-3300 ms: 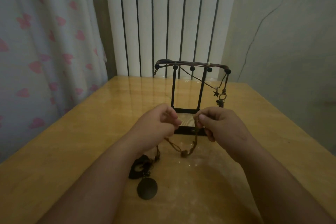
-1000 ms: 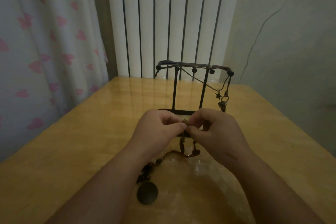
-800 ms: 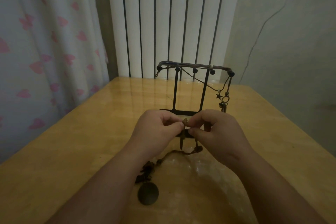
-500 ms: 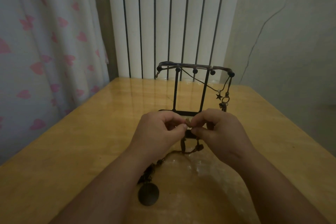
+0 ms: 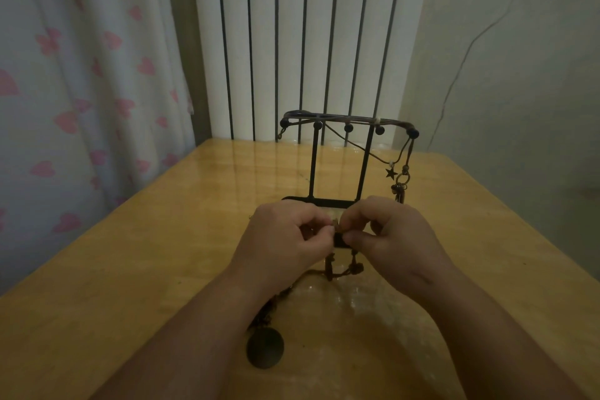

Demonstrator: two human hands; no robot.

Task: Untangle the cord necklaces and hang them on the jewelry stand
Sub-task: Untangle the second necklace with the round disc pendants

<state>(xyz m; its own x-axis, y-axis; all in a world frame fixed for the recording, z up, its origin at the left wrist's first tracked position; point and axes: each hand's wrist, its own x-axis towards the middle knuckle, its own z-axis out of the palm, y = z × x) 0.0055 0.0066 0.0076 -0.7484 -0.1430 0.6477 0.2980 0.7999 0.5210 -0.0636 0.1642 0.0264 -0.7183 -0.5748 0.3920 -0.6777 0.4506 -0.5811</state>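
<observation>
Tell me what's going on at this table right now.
A person is working on a brown cord necklace with both hands. The left hand and right hand pinch it close together, just in front of the black jewelry stand. The rest of the cord trails down to the wooden table, where its round dark pendant lies. Another necklace with a star charm already hangs from the stand's right end.

Single head-worn wide-angle view, facing forward and down.
Close over the table (image 5: 146,269); jewelry stand (image 5: 313,166) at centre frame, wall (image 5: 519,75) at upper right.
</observation>
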